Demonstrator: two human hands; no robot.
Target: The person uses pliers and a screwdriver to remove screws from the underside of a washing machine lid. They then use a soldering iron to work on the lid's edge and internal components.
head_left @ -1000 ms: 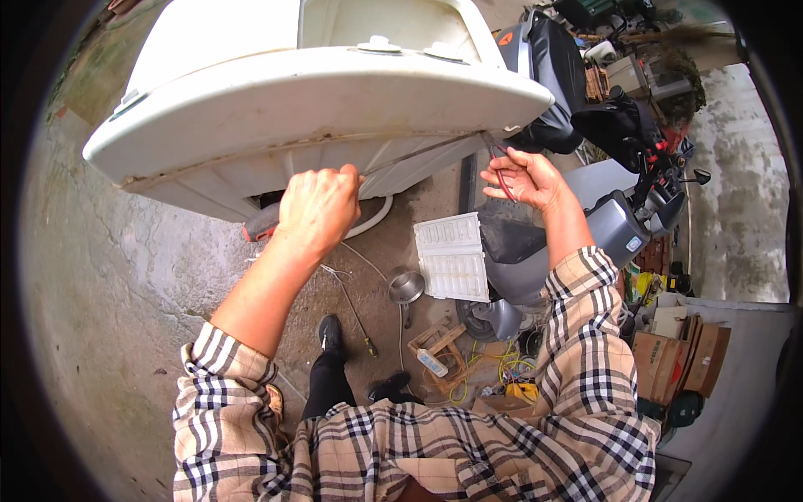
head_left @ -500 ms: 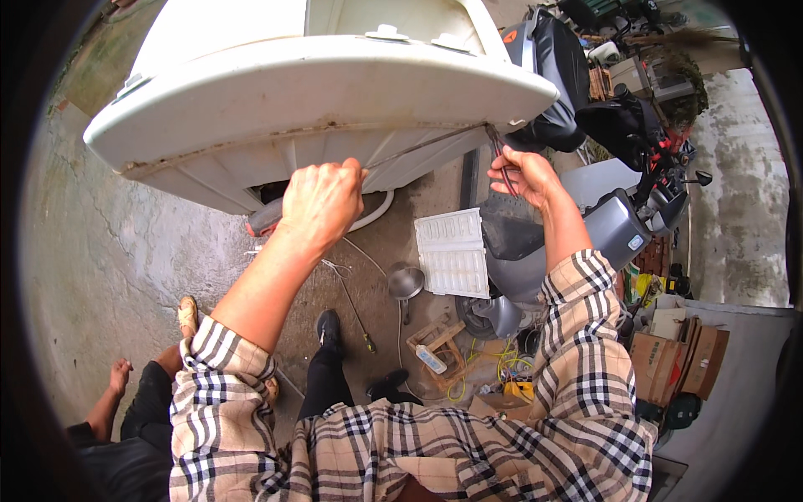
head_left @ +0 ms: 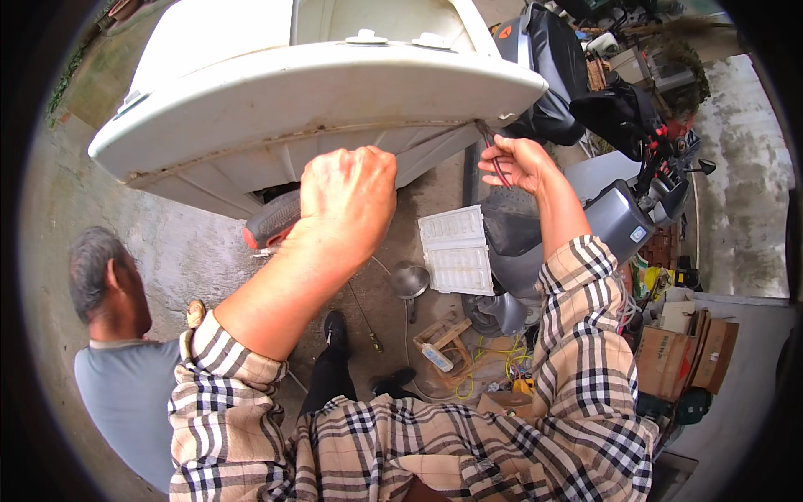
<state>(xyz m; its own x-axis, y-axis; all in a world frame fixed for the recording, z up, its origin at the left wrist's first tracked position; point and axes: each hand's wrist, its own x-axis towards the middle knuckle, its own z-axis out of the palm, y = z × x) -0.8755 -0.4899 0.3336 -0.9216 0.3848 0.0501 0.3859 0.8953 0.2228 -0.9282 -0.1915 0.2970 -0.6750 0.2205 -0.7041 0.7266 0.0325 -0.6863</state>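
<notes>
A white plastic appliance (head_left: 318,92) with a dirt-stained lower seam spans the top. My left hand (head_left: 343,201) is closed around a thin metal rod or cable (head_left: 435,135) running along its underside. A grey-and-red tool handle (head_left: 272,219) shows behind that hand at a dark opening; whether the hand touches it, I cannot tell. My right hand (head_left: 523,163) grips red-handled pliers (head_left: 497,163), their jaws at the rod's far end below the appliance's right edge.
A person (head_left: 117,368) in a grey shirt is at lower left. A grey scooter (head_left: 619,226) stands right. A white panel (head_left: 456,249), metal pot (head_left: 410,280), screwdriver (head_left: 376,341), wooden frame (head_left: 443,339) and yellow cables (head_left: 493,356) lie below, cardboard (head_left: 669,356) at lower right.
My left hand has moved right and slightly up, still closed on the rod. My right hand has risen slightly with the pliers. A person has come into view at lower left.
</notes>
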